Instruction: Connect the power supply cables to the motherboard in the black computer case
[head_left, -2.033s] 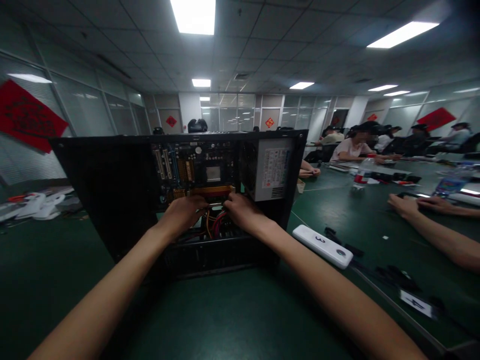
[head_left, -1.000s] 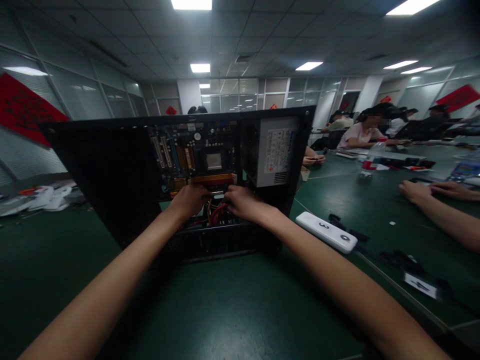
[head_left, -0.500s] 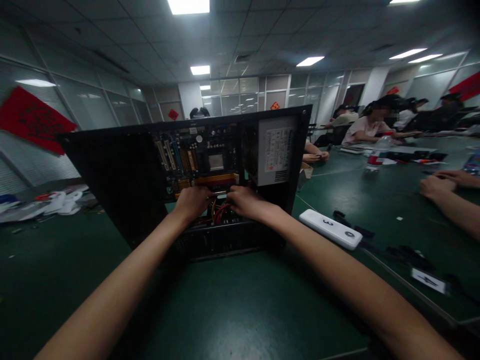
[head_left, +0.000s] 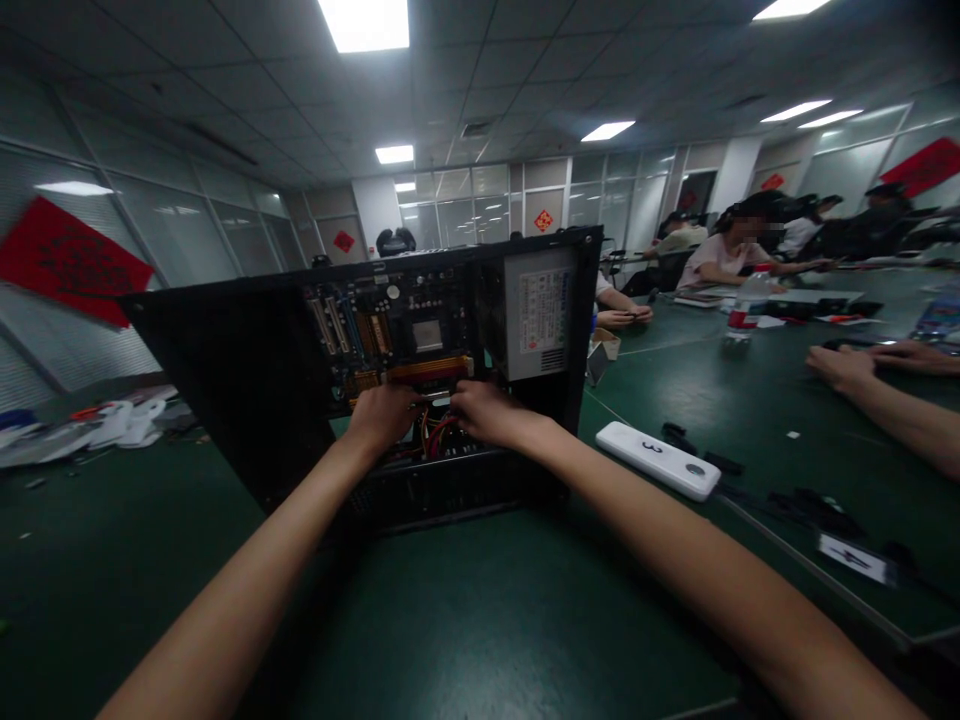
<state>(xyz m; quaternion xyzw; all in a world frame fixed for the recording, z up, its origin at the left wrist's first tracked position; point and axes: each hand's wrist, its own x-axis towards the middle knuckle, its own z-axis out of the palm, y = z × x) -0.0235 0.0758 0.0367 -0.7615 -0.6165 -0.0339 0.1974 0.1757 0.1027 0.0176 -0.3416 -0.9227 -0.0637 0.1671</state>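
Note:
An open black computer case (head_left: 217, 385) stands upright on the green table, its inside facing me. Inside it are the motherboard (head_left: 347, 325) and a silver power supply (head_left: 541, 315). My left hand (head_left: 384, 415) and my right hand (head_left: 484, 408) reach into the lower part, just below the orange and yellow memory slots (head_left: 431, 370). Both have curled fingers, closed on the two ends of a thin pale strip (head_left: 437, 397); its kind is hard to make out. Red and yellow cables (head_left: 433, 438) hang below, between my hands. My fingertips are partly hidden.
Right of the case lies a white power bank (head_left: 658, 460) marked 3, near black cables (head_left: 821, 508) and a card (head_left: 855, 557). A bottle (head_left: 746, 305) stands farther back. Another person's hands (head_left: 847, 370) rest at the right. Papers and plastic pieces (head_left: 127, 420) lie left.
The view has shifted slightly, so the case sits a little lower and farther left in it. Both hands stay at the same place inside the case, still closed.

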